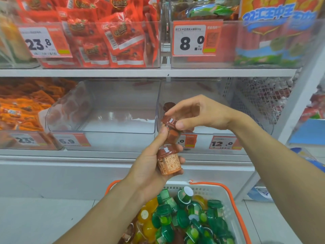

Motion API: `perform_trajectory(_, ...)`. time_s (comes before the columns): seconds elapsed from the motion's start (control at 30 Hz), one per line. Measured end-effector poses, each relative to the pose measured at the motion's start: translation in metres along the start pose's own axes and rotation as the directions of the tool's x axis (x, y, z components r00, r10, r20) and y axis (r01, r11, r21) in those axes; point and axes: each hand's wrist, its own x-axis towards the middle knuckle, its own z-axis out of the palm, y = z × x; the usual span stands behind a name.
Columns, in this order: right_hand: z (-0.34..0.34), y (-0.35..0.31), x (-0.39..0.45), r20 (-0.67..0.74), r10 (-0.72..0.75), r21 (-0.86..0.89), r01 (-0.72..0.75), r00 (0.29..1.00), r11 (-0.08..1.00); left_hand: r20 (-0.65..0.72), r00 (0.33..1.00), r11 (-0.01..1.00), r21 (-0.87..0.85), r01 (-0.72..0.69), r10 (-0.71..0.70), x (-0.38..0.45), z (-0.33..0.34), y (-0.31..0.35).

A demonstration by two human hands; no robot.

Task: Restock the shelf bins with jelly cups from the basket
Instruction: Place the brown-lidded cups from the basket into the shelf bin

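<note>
My left hand [149, 166] grips a stack of brown jelly cups [168, 161] held upright in front of the lower shelf. My right hand [195, 113] pinches the top brown cup [169, 122] of that stack between thumb and fingers. Behind them stands a clear shelf bin [216, 95] with a dark jelly cup [169, 105] inside near its left wall. To its left a second clear bin [112, 103] holds nothing I can see. Below, a white basket with orange rim [226, 192] holds several green, yellow and brown jelly cups [184, 217].
An orange snack bin [22, 106] sits at the far left of the lower shelf. Red packets [105, 36] and sausage packs [274, 32] fill the upper shelf bins. A wire mesh basket [263, 97] is at the right, beside a white shelf post [302, 95]. Price tags line the shelf edge.
</note>
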Motion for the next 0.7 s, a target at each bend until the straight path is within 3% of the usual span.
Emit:
perform_trajectory(0.1,-0.003,0.001,-0.001,-0.032,-0.004,0.016,0.005,0.999,1.000,0.014,0.999,0.999,-0.009,0.031,-0.031,-0.002,0.003,0.000)
perform_trajectory(0.2,-0.010,0.009,0.003,-0.187,-0.003,0.049,0.012,0.982,0.999,0.004,0.997,0.996,-0.032,0.081,-0.081,-0.003,0.001,0.004)
perform_trajectory(0.3,-0.025,0.031,0.009,-0.408,0.005,-0.117,-0.058,0.913,0.991,-0.023,0.995,0.995,-0.007,0.098,-0.098,-0.002,-0.007,0.007)
perform_trajectory(0.43,-0.052,0.066,0.016,-0.583,0.038,-0.356,-0.297,0.811,0.886,-0.053,0.992,0.992,0.030,0.120,-0.118,-0.001,-0.014,0.012)
perform_trajectory(0.6,-0.054,0.097,0.038,-0.578,0.144,-0.387,-0.425,0.803,0.819,-0.028,0.988,0.989,0.002,0.151,-0.151,0.000,-0.020,0.017)
perform_trajectory(0.7,-0.048,0.106,0.060,-0.562,0.127,-0.471,-0.442,0.818,0.764,0.008,0.986,0.986,-0.014,0.164,-0.164,0.000,-0.023,0.021)
